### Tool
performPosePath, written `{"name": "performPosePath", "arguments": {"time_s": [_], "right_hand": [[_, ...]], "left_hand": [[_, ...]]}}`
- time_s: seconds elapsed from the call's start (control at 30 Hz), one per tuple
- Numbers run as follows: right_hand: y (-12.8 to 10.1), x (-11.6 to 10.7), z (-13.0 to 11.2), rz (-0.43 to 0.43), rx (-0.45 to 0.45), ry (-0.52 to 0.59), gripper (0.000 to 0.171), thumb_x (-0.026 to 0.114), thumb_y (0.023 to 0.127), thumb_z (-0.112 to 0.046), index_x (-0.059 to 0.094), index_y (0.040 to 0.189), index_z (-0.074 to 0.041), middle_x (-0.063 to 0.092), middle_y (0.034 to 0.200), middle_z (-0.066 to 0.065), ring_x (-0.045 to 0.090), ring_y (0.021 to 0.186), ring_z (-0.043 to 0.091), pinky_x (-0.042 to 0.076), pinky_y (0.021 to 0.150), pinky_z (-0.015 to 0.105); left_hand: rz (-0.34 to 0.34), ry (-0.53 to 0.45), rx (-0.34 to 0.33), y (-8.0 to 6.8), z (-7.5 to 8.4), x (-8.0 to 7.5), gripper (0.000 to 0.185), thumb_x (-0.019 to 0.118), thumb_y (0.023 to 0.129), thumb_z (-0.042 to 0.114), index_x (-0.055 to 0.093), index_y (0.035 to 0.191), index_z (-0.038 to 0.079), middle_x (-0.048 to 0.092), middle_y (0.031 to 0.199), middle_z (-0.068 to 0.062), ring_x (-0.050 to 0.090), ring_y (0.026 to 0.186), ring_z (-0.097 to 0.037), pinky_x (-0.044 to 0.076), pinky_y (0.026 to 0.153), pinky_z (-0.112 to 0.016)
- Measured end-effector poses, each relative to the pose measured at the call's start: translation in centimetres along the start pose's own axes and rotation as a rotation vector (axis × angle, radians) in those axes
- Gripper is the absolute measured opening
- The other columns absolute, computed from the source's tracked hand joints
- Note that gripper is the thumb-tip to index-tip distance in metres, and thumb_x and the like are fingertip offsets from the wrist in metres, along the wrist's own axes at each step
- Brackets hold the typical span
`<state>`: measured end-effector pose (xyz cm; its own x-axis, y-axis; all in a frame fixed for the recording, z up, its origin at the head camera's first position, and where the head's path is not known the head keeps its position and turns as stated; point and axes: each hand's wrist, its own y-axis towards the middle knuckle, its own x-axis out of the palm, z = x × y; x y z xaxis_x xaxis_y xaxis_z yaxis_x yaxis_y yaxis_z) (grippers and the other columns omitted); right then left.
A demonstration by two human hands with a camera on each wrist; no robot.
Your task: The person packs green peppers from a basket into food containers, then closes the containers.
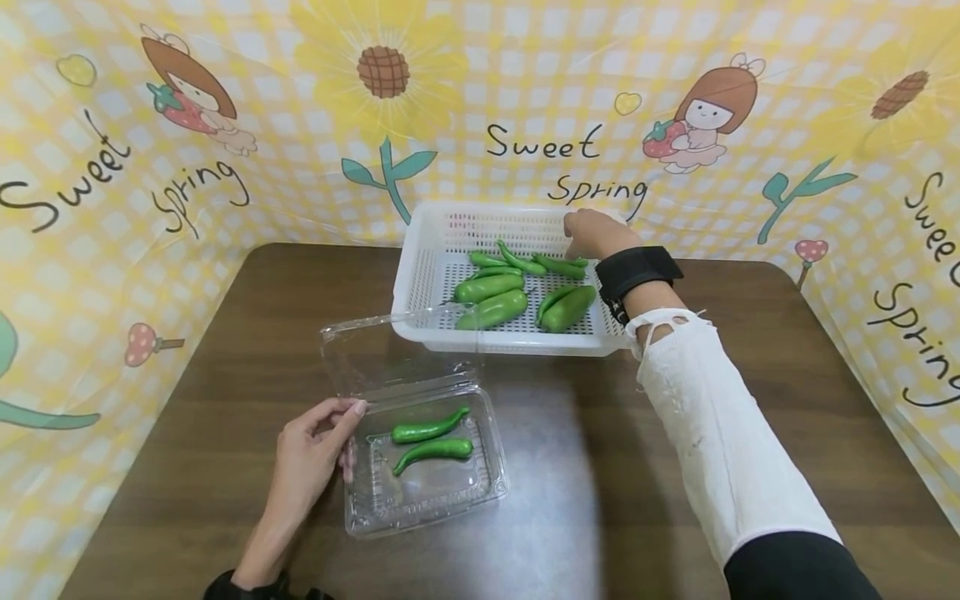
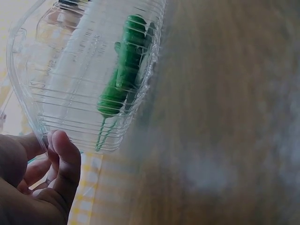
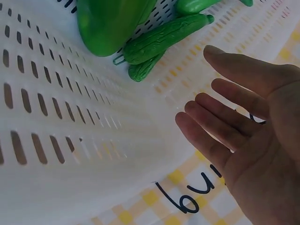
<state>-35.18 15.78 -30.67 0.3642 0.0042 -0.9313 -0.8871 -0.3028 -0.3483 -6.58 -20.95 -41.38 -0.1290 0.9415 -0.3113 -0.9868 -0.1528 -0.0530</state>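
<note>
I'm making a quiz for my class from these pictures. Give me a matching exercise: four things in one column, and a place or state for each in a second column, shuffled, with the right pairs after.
Things:
1. left hand
2. right hand
3. clear plastic box
4. white basket

Places or states:
a. holds two green peppers, lid open
b. fingers straight, over the basket's far right corner
c. at the back of the table, with more green peppers inside
d. touches the clear box's left edge

Pairs: 1-d, 2-b, 3-a, 4-c
</note>
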Motion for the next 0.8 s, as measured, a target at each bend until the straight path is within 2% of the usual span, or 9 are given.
{"name": "performPosePath", "arguments": {"time_s": [0.37, 0.6, 0.8], "right_hand": [[0.9, 0.9, -0.2, -0.025, 0.052, -0.032, 0.039, 0.063, 0.094, -0.01, 0.054, 0.13, 0.002, 0.058, 0.132, 0.021, 0.056, 0.117, 0.035, 0.047, 0.103, 0.047], [1.4, 2.0, -0.6, -0.02, 0.088, -0.059, 0.025, 0.063, 0.093, -0.007, 0.06, 0.117, 0.0, 0.063, 0.115, 0.018, 0.054, 0.097, 0.031, 0.044, 0.087, 0.039], [1.4, 2.8, -0.9, -0.005, 0.095, -0.119, 0.016, 0.055, 0.095, -0.001, 0.062, 0.109, -0.001, 0.061, 0.109, 0.017, 0.052, 0.094, 0.031, 0.043, 0.085, 0.037]], "left_hand": [[0.003, 0.013, -0.025, 0.0, -0.1, 0.0, 0.031, 0.066, 0.095, 0.036, 0.071, 0.11, 0.009, 0.063, 0.07, -0.014, 0.057, 0.041, -0.023, 0.053, 0.04, -0.038], [0.005, 0.018, -0.025, 0.1, -0.1, 0.0, 0.031, 0.066, 0.095, 0.036, 0.071, 0.111, 0.01, 0.063, 0.071, -0.015, 0.057, 0.041, -0.024, 0.053, 0.04, -0.038], [0.006, 0.022, -0.02, 0.2, 0.0, -0.1, 0.031, 0.066, 0.096, 0.036, 0.07, 0.11, 0.01, 0.063, 0.071, -0.014, 0.057, 0.041, -0.024, 0.052, 0.04, -0.038]]}}
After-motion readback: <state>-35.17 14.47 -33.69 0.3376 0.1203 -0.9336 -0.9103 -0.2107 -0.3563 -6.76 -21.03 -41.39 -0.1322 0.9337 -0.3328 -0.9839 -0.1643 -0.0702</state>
